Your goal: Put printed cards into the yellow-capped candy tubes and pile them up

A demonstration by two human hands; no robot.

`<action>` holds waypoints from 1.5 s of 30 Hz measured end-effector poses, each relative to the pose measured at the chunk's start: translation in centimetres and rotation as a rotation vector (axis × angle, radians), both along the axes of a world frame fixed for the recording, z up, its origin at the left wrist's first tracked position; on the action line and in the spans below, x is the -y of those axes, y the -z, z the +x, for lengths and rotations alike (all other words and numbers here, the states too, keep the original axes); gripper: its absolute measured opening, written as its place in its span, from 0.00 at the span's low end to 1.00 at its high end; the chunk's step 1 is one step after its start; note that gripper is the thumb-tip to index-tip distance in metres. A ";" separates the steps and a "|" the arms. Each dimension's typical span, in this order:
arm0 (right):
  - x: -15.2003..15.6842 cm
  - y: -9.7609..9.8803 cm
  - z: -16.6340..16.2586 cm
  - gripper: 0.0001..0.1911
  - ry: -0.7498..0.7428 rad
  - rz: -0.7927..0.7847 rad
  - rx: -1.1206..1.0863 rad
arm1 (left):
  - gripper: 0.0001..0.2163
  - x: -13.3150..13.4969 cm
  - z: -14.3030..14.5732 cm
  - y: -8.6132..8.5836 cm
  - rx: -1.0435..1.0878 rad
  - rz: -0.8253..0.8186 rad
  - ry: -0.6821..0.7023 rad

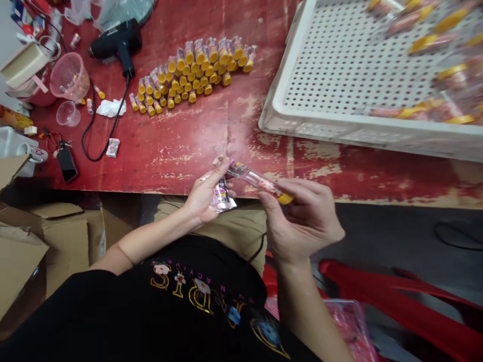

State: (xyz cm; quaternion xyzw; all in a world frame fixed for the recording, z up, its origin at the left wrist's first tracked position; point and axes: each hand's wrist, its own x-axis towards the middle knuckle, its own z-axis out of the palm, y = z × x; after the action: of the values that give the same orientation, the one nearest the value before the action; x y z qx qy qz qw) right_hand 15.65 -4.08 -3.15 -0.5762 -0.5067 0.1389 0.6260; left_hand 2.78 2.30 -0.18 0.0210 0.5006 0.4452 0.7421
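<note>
My right hand (302, 216) grips a clear plastic tube (256, 179) with a yellow cap, held tilted over the near edge of the red table (211, 136). My left hand (206, 193) pinches the tube's far end with thumb and fingertip, and also holds small printed label sleeves (222, 198) in its palm. Both hands are closed, just above my lap.
A pile of several yellow-capped tubes (192, 70) lies at the table's back. A white perforated crate (339, 85) with more tubes fills the right. A black heat gun (116, 42) with cord, a pink cup (70, 75), a phone (68, 163) and cardboard boxes (37, 241) sit left.
</note>
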 end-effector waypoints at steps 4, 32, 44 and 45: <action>0.9 -0.7 0.4 0.18 -0.082 -0.093 -0.048 | 0.14 0.1 -0.5 0.2 0.000 0.050 0.056; 1.7 -1.5 0.8 0.17 -0.166 -0.080 -0.174 | 0.20 0.9 -1.1 0.7 -0.110 0.218 0.215; 0.2 -0.4 -0.8 0.22 -0.255 -0.036 -0.047 | 0.24 1.7 -1.4 0.4 -0.119 0.317 0.311; -0.1 -0.4 -1.0 0.22 -0.228 -0.016 -0.054 | 0.25 1.8 -1.4 0.4 -0.123 0.324 0.304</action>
State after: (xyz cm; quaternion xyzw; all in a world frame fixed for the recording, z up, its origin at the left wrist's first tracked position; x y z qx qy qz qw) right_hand 14.62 -3.99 -2.76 -0.5160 -0.5508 0.2286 0.6149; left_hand 1.40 0.55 -0.55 0.2424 0.4579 0.4008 0.7556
